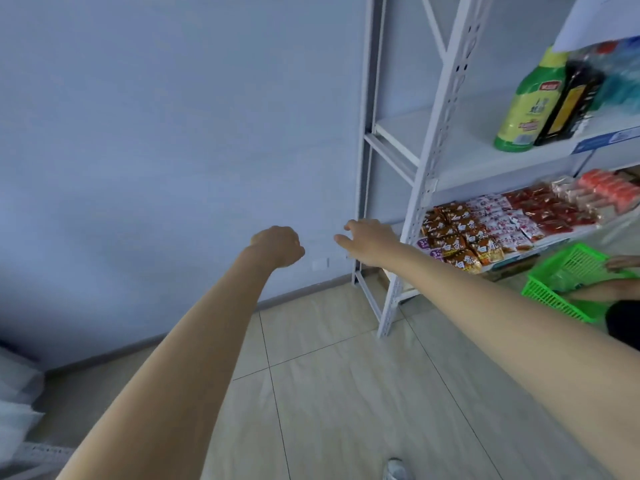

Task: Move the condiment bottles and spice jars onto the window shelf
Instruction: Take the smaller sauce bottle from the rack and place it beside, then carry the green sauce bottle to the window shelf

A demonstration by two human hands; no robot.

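From the head view, both arms reach forward over the tiled floor [329, 393]; the left hand [277, 245] is curled into a fist and holds nothing; the right hand [369, 239] has its fingers loosely spread, empty, just beside the white shelf rack [427, 168]; a green bottle [526, 105] and a dark bottle [568, 102] stand touching side by side on an upper shelf, well apart from both hands, up and to the right; snack packets [485, 230] fill the shelf below; a green basket [568, 285] sits at right, held by another person's hand [623, 262].
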